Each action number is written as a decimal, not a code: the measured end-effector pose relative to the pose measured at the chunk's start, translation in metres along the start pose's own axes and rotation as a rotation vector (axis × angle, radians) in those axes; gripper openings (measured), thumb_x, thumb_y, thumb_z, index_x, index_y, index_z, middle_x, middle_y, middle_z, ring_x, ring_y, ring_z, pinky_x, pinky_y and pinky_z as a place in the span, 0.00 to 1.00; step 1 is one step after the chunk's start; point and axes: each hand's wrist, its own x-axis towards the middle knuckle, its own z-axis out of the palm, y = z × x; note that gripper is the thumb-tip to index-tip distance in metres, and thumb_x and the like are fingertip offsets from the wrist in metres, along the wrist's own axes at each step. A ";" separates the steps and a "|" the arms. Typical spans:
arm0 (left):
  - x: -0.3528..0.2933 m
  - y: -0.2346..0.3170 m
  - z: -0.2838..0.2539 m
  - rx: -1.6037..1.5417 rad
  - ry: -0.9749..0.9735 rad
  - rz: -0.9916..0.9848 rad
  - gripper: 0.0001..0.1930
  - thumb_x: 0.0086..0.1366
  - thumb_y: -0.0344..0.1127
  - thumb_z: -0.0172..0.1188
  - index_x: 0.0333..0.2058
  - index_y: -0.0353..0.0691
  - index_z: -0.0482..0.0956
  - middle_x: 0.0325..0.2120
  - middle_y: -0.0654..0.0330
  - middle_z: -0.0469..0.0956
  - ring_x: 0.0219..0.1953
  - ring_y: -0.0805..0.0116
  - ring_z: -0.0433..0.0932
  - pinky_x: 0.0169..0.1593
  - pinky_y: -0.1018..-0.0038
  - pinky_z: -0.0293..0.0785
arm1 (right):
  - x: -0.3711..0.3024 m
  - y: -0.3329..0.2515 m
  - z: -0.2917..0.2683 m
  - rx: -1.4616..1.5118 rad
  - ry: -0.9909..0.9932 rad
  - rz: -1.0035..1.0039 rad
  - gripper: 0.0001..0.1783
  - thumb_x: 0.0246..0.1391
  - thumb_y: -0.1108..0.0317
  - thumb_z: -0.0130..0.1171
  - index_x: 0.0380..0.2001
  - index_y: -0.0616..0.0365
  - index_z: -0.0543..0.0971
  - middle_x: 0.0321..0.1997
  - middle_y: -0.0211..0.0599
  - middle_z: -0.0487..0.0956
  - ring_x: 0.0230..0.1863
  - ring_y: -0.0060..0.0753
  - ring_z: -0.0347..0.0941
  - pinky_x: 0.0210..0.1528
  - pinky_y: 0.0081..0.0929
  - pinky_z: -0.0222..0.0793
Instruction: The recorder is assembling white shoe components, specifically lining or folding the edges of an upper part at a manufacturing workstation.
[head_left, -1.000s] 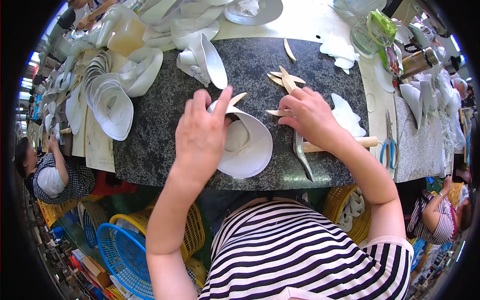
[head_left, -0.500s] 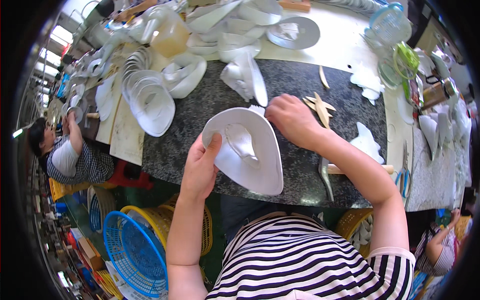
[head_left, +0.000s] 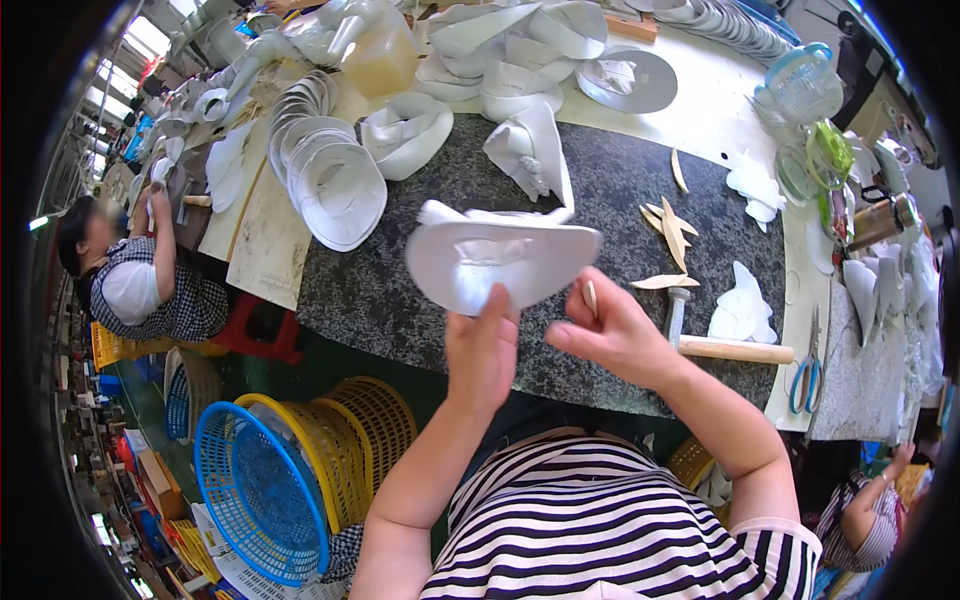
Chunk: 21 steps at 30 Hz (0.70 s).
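My left hand point(head_left: 482, 350) grips a white oval piece with a flared rim point(head_left: 500, 265), thumb on its near face. The piece is tilted up, so its rim shows nearly edge-on at the far side. Just right of it, my right hand point(head_left: 625, 335) is curled around a thin pale sliver point(head_left: 590, 298) whose end sticks out between the fingers. Several pale leaf-shaped slivers point(head_left: 672, 235) lie beyond on the dark stone slab point(head_left: 400, 235). Beside my right wrist rests a hammer point(head_left: 735, 349) with a wooden handle and metal head.
A folded white piece point(head_left: 525, 155) stands just beyond. Nested white pieces point(head_left: 340, 195) fan out at the left. White scraps point(head_left: 743, 305) and blue-handled scissors point(head_left: 806, 385) are at the right. Blue and yellow baskets point(head_left: 262, 490) stand below left. A co-worker point(head_left: 150, 265) sits far left.
The white piece has turned, its far edge tipping up, and my left hand has shifted right. My right hand has drawn back toward me from the piece's far edge, with a pale sliver now showing.
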 end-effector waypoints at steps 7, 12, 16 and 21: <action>0.002 0.040 -0.026 -0.011 -0.414 -0.361 0.32 0.76 0.39 0.50 0.73 0.37 0.51 0.63 0.45 0.71 0.62 0.58 0.76 0.66 0.58 0.72 | 0.012 -0.048 -0.040 -0.426 0.191 -0.462 0.09 0.61 0.65 0.61 0.37 0.61 0.81 0.22 0.41 0.73 0.21 0.35 0.69 0.26 0.34 0.66; -0.016 0.056 0.009 0.335 -0.384 -0.294 0.23 0.70 0.34 0.65 0.60 0.35 0.73 0.50 0.57 0.80 0.49 0.71 0.81 0.52 0.71 0.79 | 0.015 -0.065 -0.028 -0.457 -0.001 -0.376 0.10 0.59 0.66 0.67 0.40 0.60 0.82 0.27 0.35 0.77 0.26 0.26 0.69 0.29 0.24 0.66; -0.023 0.055 0.027 0.872 -0.438 0.014 0.13 0.70 0.33 0.65 0.50 0.34 0.82 0.40 0.62 0.83 0.38 0.74 0.82 0.41 0.76 0.80 | 0.004 -0.038 -0.029 -0.410 0.044 -0.347 0.10 0.61 0.65 0.68 0.38 0.61 0.83 0.26 0.38 0.79 0.24 0.31 0.72 0.27 0.28 0.66; -0.025 0.054 0.041 0.671 -0.338 -0.086 0.13 0.68 0.32 0.66 0.50 0.36 0.82 0.37 0.61 0.84 0.34 0.73 0.82 0.39 0.76 0.81 | -0.005 -0.027 -0.024 -0.436 0.112 -0.396 0.12 0.63 0.64 0.64 0.31 0.62 0.79 0.24 0.45 0.77 0.25 0.46 0.75 0.29 0.37 0.70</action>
